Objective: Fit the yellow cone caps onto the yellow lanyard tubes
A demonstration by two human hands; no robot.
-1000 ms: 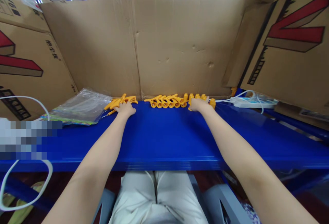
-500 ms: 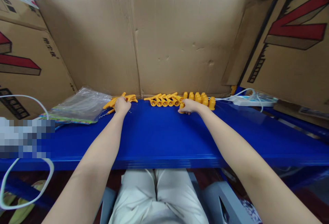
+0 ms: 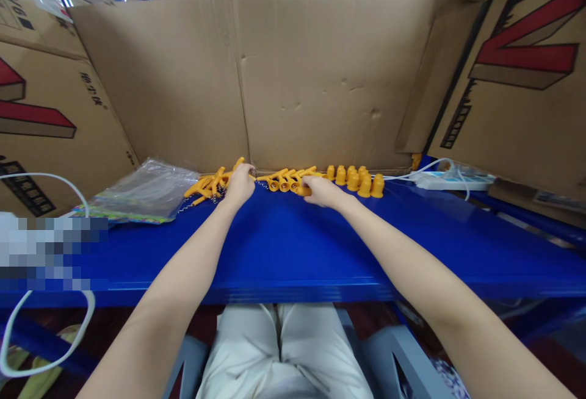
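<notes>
- Head view, left side: the left hand [image 3: 240,184] reaches to the far edge of the glossy blue metal worktop [image 3: 293,246], its fingers curled down over the right end of a loose heap of orange plastic Y-shaped pieces [image 3: 208,184]. One orange prong shows above the knuckles, so it looks closed on a piece, though the palm hides the contact and I cannot be sure.
- Head view, right side: the right hand [image 3: 321,191] lies just right of centre, fingers bent around one small orange plastic funnel-ended piece [image 3: 302,191], which lies on its side with its long axis running left to right, pointing toward the left hand.
- Between the hands, and just behind them, sits a row of orange plastic trumpet-shaped pieces [image 3: 286,180], stems slanting away to the left, open ends facing the person.
- To the right of the right hand, a cluster of upright orange plastic caps [image 3: 359,180] stands against the brown cardboard back wall [image 3: 320,82].
- Further out: a clear crinkled plastic bag [image 3: 141,190] at left, a white power strip with cable [image 3: 451,179] at right, both well apart from the hands.
</notes>
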